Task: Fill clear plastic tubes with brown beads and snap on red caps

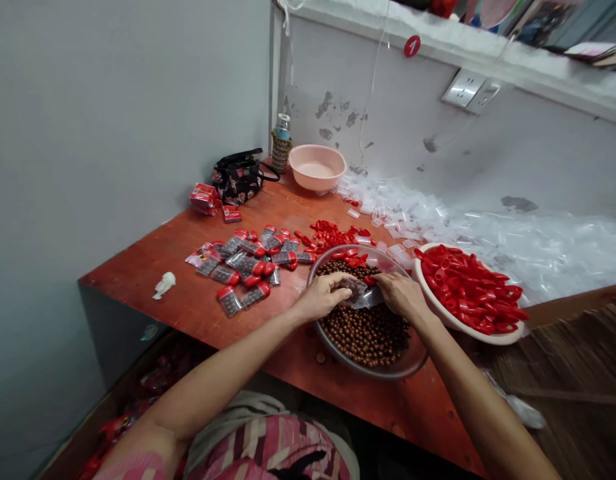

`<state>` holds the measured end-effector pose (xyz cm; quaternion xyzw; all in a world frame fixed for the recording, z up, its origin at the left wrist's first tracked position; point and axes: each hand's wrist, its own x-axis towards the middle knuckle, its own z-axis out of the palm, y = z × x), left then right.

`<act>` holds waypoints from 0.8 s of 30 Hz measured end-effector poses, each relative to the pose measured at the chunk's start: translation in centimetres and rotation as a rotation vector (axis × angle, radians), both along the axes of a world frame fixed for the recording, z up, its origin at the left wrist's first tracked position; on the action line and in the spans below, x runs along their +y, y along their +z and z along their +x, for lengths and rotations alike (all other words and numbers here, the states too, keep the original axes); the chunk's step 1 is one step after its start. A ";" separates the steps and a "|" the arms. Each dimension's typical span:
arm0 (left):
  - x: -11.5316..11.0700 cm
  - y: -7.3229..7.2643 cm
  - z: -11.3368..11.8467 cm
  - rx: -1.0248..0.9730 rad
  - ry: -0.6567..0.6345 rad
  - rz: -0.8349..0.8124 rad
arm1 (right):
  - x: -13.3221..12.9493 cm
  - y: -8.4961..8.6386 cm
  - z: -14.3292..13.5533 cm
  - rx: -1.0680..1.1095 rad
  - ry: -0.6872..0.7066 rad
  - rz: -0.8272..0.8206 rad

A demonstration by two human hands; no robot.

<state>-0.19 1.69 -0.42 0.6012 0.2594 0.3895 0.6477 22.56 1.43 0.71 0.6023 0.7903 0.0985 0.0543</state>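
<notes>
Above a metal bowl [333, 353] of round brown balls [365, 337], my left hand [322, 297] pinches a small clear plastic case [355, 291] with some brown balls inside. My right hand [402, 295] is closed close beside it, its fingertips at a red cap [371, 281]; another clear piece lies under those fingers. Red caps [351, 257] also lie at the bowl's far side. To the left, filled cases with red caps [251, 265] are heaped on the table. A white basin [488, 335] of red caps [465, 287] stands at the right.
Clear plastic cases [533, 250] are piled along the wall. At the back of the red table [153, 257] stand a pink basin [317, 167], a flowered bag [238, 179], a bottle in a woven holder [281, 150] and red packs [204, 199]. Crumpled tissue [164, 285] lies near the left edge.
</notes>
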 end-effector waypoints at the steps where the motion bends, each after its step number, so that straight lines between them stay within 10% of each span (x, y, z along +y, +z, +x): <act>1: 0.1 -0.1 0.0 -0.015 -0.017 -0.018 | 0.2 0.1 0.0 -0.005 0.002 -0.012; 12: -0.3 -0.1 -0.5 -0.068 0.005 0.075 | 1.5 0.2 -0.2 0.036 0.134 -0.012; 24: -0.5 -0.1 -0.4 0.059 0.081 0.229 | -2.9 2.0 -0.9 1.157 -0.051 -0.016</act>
